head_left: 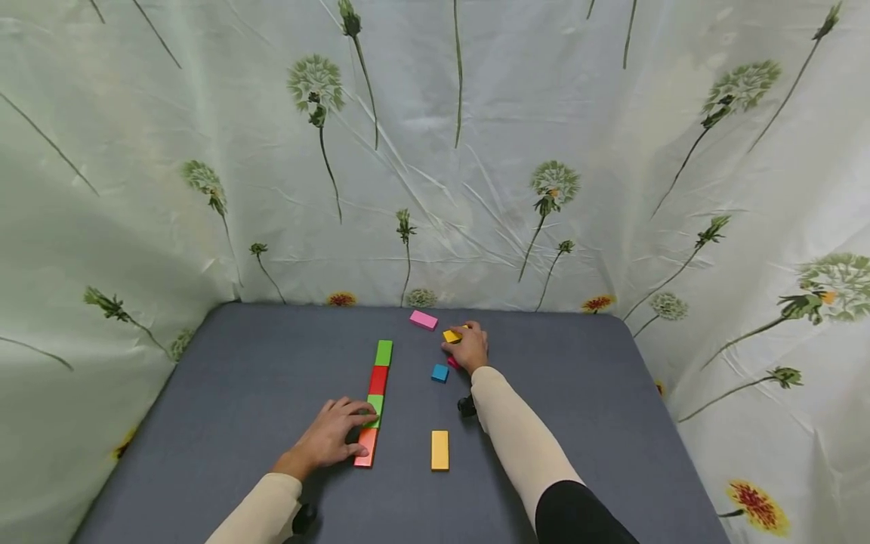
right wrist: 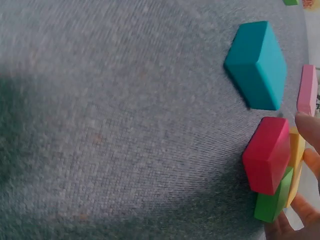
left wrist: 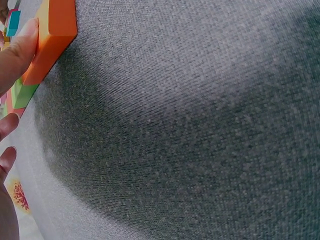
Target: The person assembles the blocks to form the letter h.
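A straight row of blocks runs away from me: a salmon-orange block (head_left: 365, 449) nearest, then a green block (head_left: 375, 400), a red block (head_left: 378, 380) and another green block (head_left: 384, 353). My left hand (head_left: 329, 434) lies beside the near end, its thumb touching the orange block (left wrist: 55, 30) and its fingertips over the nearer green one. Farther back, my right hand (head_left: 470, 347) pinches a yellow block (head_left: 451, 335) between thumb and fingers. A crimson block (right wrist: 267, 155) and a green block (right wrist: 272, 200) lie close to that hand, partly hidden in the head view.
A blue block (head_left: 440, 373) sits left of the right hand, and a pink block (head_left: 424, 320) lies near the table's back edge. Another yellow block (head_left: 440, 451) lies between the forearms. The grey table (head_left: 272, 363) meets a flower-printed curtain (head_left: 476, 151) behind.
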`<state>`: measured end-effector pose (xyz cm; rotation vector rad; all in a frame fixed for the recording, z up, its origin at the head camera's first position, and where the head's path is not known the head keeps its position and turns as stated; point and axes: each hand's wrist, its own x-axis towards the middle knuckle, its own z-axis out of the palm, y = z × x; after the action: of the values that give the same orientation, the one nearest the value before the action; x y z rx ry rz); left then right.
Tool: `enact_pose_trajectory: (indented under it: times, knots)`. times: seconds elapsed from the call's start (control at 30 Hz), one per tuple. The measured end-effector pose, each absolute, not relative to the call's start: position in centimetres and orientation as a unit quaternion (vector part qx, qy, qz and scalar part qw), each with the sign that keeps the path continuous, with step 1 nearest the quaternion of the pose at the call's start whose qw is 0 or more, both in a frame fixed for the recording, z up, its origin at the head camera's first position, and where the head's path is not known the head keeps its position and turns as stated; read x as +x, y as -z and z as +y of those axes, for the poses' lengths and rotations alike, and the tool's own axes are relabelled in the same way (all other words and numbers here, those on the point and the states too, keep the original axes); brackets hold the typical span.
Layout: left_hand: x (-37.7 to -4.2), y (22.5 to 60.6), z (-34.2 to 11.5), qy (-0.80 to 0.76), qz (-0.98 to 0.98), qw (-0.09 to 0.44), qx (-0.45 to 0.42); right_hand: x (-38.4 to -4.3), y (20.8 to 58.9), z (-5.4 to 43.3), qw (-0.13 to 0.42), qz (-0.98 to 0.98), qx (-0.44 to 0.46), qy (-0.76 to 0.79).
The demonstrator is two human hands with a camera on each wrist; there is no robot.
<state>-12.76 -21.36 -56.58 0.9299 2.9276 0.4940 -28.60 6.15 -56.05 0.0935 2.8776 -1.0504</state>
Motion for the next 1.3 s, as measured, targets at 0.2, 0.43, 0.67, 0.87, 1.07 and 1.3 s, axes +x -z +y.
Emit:
enact_pose_trajectory:
  times: [0.2,0.43,0.67,0.87,1.07,1.3]
  knots:
    - [-12.8,56.7,-20.8,-0.157,0.939,0.016,0.305,-28.6,56.3,7.3,0.035,0.933,0.008,0.357]
    - [-12.6,56.6,-20.4,-0.161,0.940,0.017,0.302,-28.9,56.2,8.4,0.049,0.932,-0.019,0.358]
    - [-12.7,56.7,-20.3,-0.163,0.937,0.009,0.308,-28.2,53.9,8.6,0.054,0.918,-0.025,0.391]
    - [-12.7,56.8,-20.8,-0.168,0.939,0.001,0.299,-26.8,52.6,8.1,0.075,0.906,-0.082,0.409]
    - [-12.8,56.7,-21.1,-0.169,0.943,0.016,0.288,-25.1,52.4,8.0,0.075,0.898,-0.125,0.415]
    - [-12.8,56.8,-21.1,-0.173,0.943,0.024,0.283,-23.3,52.6,9.0,0.100,0.888,-0.151,0.424]
